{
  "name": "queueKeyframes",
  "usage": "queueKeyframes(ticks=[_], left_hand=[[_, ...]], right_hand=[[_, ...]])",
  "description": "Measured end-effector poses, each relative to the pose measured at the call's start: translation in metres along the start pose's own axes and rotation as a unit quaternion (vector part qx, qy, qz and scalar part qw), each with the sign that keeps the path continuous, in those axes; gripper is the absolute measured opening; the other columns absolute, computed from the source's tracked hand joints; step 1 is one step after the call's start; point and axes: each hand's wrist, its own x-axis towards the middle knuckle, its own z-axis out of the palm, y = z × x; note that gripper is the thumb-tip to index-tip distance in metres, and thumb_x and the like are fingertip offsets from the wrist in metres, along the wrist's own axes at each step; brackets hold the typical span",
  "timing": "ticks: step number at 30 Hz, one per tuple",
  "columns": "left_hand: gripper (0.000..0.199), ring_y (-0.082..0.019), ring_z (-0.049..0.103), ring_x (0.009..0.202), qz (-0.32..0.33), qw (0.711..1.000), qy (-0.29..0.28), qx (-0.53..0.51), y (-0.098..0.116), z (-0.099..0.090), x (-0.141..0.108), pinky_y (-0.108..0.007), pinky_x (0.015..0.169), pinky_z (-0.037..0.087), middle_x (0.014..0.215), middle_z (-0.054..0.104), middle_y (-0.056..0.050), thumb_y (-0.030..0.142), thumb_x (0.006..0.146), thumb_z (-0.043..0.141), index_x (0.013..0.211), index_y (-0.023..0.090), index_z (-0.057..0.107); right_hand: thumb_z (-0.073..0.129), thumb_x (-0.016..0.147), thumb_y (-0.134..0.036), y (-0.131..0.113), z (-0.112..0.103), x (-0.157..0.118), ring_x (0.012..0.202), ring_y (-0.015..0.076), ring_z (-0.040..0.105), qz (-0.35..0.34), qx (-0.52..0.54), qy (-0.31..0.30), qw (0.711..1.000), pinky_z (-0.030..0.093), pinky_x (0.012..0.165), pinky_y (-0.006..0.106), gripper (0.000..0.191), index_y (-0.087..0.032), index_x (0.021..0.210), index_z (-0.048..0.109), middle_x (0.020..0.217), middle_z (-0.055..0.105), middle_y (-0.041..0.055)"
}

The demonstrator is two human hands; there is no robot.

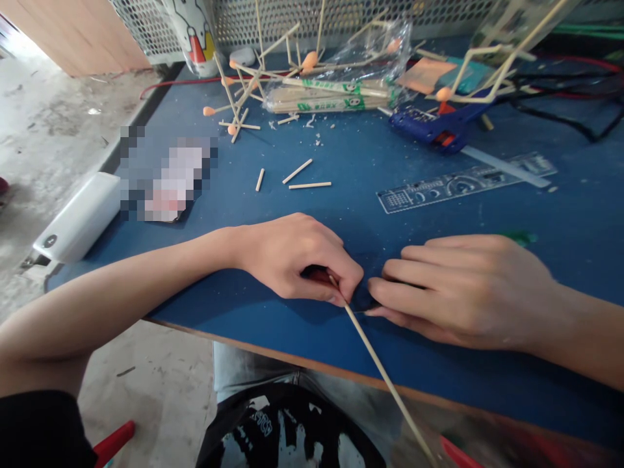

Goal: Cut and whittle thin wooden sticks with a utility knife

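My left hand (307,257) rests over the blue tabletop, thumb and index finger pinching a thin wooden stick (377,361) near its upper end. The stick slants down past the table's front edge toward the lower right. Close by on the right, my right hand (468,289) has its fingers curled, the thumb beneath them. A small thin tip shows at that thumb, but what it belongs to is hidden. Beyond my hands lie short cut stick pieces (310,186).
Stick models with orange joints (235,123) stand at the back beside plastic-wrapped sticks (331,97). A blue glue gun (429,130) lies over a clear stencil ruler (463,185). At left are a white power bank (80,218) and a blurred flat item (173,179).
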Motion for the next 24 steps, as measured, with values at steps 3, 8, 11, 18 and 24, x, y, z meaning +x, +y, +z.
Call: queueKeyframes(ticks=[3, 8, 11, 18, 24], left_hand=[[0.019, -0.018, 0.075, 0.086, 0.002, 1.000, 0.004, 0.001, 0.000, 0.000, 0.000, -0.031, 0.081, 0.051, 0.093, 0.086, -0.004, 0.030, 0.113, 0.069, 0.101, 0.027, 0.083], [0.019, -0.018, 0.076, 0.086, -0.003, 1.000, 0.003, -0.006, 0.001, 0.000, 0.000, -0.031, 0.080, 0.051, 0.094, 0.087, -0.004, 0.029, 0.112, 0.070, 0.100, 0.028, 0.084], [0.019, -0.018, 0.077, 0.086, 0.001, 1.000, 0.002, -0.006, 0.000, 0.000, 0.001, -0.031, 0.080, 0.051, 0.096, 0.088, -0.004, 0.030, 0.113, 0.070, 0.100, 0.028, 0.083], [0.017, -0.017, 0.079, 0.086, 0.012, 1.000, 0.006, -0.008, -0.001, 0.000, 0.001, -0.030, 0.078, 0.050, 0.097, 0.089, -0.003, 0.028, 0.113, 0.071, 0.100, 0.027, 0.083], [0.017, -0.017, 0.080, 0.088, -0.002, 1.000, 0.002, -0.009, -0.001, 0.000, 0.000, -0.031, 0.079, 0.050, 0.100, 0.090, -0.003, 0.029, 0.113, 0.071, 0.101, 0.028, 0.083]], right_hand=[[0.046, 0.124, -0.039, 0.000, 0.000, -0.001, 0.072, 0.0212, 0.053, 0.002, 0.002, -0.003, 1.000, 0.037, 0.070, 0.039, 0.039, -0.028, 0.094, 0.068, 0.075, 0.063, -0.0033], [0.043, 0.125, -0.039, 0.000, -0.001, 0.001, 0.070, 0.0216, 0.051, 0.003, 0.006, -0.003, 1.000, 0.037, 0.068, 0.040, 0.043, -0.028, 0.090, 0.067, 0.072, 0.060, -0.0034], [0.041, 0.125, -0.039, -0.001, -0.001, 0.002, 0.069, 0.0215, 0.050, 0.005, 0.007, -0.005, 1.000, 0.037, 0.068, 0.040, 0.045, -0.028, 0.089, 0.066, 0.071, 0.059, -0.0034], [0.039, 0.126, -0.037, -0.002, -0.005, 0.008, 0.067, 0.0200, 0.053, -0.001, 0.000, -0.012, 1.000, 0.037, 0.068, 0.038, 0.046, -0.028, 0.090, 0.067, 0.072, 0.061, -0.0041], [0.043, 0.125, -0.035, -0.003, -0.008, 0.012, 0.066, 0.0196, 0.055, -0.013, -0.004, -0.015, 1.000, 0.039, 0.066, 0.037, 0.041, -0.028, 0.093, 0.067, 0.071, 0.062, -0.0055]])
